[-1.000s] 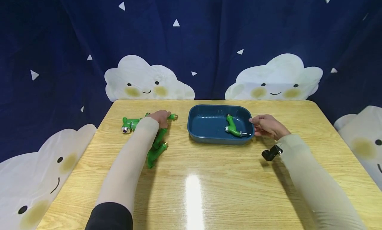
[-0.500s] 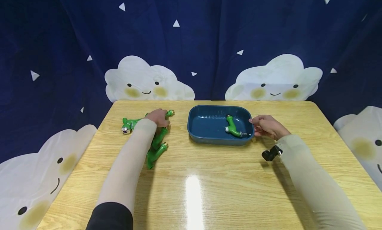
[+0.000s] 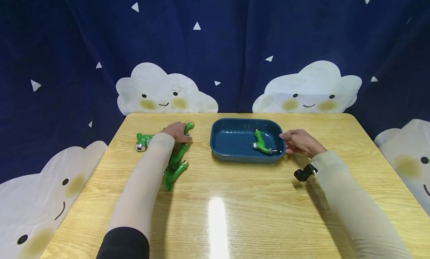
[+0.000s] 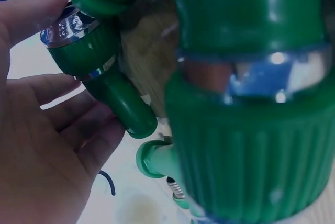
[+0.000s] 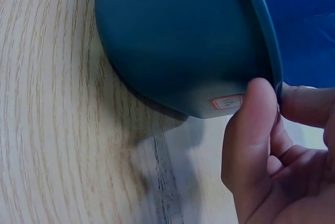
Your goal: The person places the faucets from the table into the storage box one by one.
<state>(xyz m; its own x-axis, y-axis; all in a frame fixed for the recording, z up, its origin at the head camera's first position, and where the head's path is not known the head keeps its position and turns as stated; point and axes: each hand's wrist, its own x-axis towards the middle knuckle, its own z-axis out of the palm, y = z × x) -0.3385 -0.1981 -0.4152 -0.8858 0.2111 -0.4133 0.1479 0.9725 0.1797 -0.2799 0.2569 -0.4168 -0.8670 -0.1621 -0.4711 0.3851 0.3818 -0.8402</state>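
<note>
Fingers (image 4: 102, 143) of the left hand (image 3: 176, 132) grip 1 green tap (image 4: 119, 97) beside other taps (image 3: 177, 172) on the desk (image 3: 268, 199); the right hand (image 3: 299, 141) pinches a blue tub's (image 3: 245, 159) rim, 1 separate tap (image 3: 260, 142) inside.

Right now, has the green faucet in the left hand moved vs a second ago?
Yes: in the head view, the brass tip of that green faucet has swung toward the far edge of the wooden table and slightly left.

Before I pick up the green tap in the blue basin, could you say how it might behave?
The green tap looks stiff, with metallic ends. If nudged, it may slide, since the blue basin has a glossy floor, but its bent shape probably resists rolling.
</note>
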